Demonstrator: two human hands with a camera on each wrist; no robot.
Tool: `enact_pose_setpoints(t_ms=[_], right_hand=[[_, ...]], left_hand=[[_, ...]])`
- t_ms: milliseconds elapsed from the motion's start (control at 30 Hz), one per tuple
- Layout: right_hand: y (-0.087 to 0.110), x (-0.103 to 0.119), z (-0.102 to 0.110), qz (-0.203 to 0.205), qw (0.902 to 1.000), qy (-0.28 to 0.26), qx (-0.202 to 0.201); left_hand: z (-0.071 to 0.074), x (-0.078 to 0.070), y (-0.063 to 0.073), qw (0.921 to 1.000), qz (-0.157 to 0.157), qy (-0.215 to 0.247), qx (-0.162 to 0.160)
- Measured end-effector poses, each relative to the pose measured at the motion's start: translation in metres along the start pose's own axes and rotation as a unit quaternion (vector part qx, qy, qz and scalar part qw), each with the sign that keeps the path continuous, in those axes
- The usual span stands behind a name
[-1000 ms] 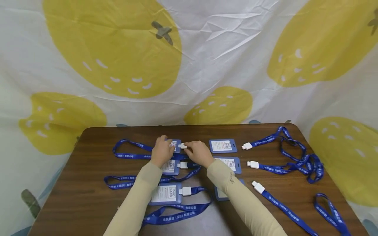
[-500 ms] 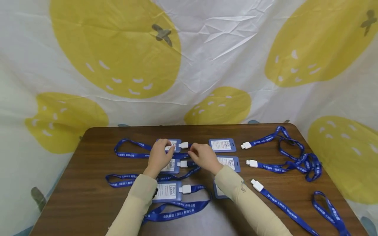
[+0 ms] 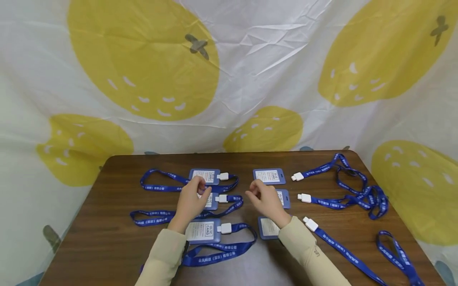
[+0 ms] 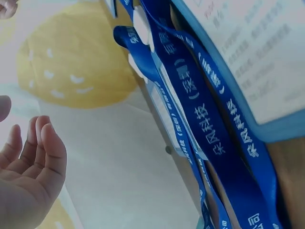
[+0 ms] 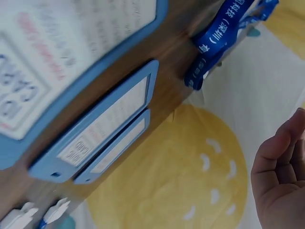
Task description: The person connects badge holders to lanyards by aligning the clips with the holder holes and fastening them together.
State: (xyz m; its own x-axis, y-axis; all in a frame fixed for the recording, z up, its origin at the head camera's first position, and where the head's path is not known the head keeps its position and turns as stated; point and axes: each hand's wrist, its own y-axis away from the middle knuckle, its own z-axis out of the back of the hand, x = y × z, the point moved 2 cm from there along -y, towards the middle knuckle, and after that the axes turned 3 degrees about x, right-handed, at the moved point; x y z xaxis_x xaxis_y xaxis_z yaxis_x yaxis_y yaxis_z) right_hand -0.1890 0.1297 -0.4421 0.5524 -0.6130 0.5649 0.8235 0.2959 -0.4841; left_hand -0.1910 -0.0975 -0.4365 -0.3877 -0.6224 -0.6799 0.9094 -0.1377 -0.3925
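A lane of bare tabletop (image 3: 247, 219) runs between the left badge holders (image 3: 200, 231) and the right badge holders (image 3: 269, 176), pinched near the front by a lanyard loop (image 3: 229, 254); fruit-print cloth (image 3: 171, 139) bars the far edge.

Six badges (image 3: 204, 231), six clips (image 3: 304, 198), two hands (image 3: 191, 201)

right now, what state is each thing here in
left-side ID badge holders, face up, white clips apparently fastened
left-side lanyards, looped, clip ends at the holders
right-side ID badge holders, lying flat, no clips seen attached
right-side lanyards, clips apart from the holders
left hand, fingers loosely curled, holding nothing
right hand, fingers loosely curled, holding nothing
fruit-print cloth, hanging, creased
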Motion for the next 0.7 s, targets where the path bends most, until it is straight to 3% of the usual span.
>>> enact_pose_setpoints(t_ms=[133,300,500,700], right_hand=[[0.015,0.000,0.012,-0.015,0.9998,-0.016,-0.004],[0.035,-0.001,0.020,-0.040,0.9990,-0.020,-0.001],[0.060,0.000,0.024,-0.026,0.9990,-0.029,-0.021],[0.083,0.004,0.026,-0.040,0.9984,-0.040,-0.011]], left_hand=[[0.000,-0.007,0.011,0.9997,-0.016,0.017,-0.002],[-0.006,-0.014,0.026,0.9983,-0.015,0.050,0.027],[-0.013,-0.017,0.046,0.9964,-0.024,0.063,0.051],[-0.018,-0.024,0.060,0.9921,-0.019,0.049,0.114]])
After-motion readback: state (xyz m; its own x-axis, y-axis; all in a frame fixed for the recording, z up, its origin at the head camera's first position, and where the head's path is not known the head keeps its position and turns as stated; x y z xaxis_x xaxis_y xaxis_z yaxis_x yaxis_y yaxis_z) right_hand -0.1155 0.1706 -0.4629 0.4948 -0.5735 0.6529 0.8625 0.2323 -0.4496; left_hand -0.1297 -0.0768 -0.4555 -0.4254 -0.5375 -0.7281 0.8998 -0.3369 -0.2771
